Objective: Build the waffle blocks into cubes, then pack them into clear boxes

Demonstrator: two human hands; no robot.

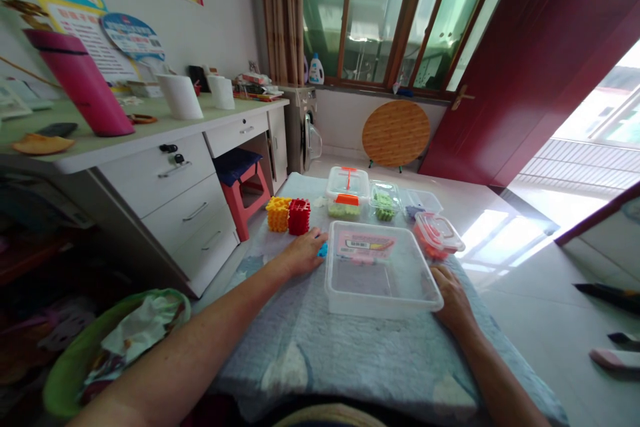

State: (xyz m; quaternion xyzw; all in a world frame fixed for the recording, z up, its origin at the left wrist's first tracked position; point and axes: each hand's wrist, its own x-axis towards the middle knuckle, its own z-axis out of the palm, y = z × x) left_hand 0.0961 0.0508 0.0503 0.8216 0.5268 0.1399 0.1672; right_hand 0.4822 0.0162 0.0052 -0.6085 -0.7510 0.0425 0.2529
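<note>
A large clear plastic box (385, 303), lidless, sits on the cloth-covered table between my hands. A pink label shows through its far wall. My left hand (306, 252) is by the box's left side, fingers closed around a small blue plastic piece (323, 250) that is mostly hidden. Close beyond that hand stand a yellow block (279, 214) and a red block (299, 216), side by side, both built from notched pieces. At the box's right side, my right hand (453, 293) lies with loosely bent fingers; I see nothing in it.
Behind the box are an orange-clasped container (349, 193), a tub of green pieces (384, 203), a tub of purple pieces (420, 203) and a lidded tub of red pieces (437, 235). Left are a desk (175, 173), a stool (243, 190) and a green basket (60, 373).
</note>
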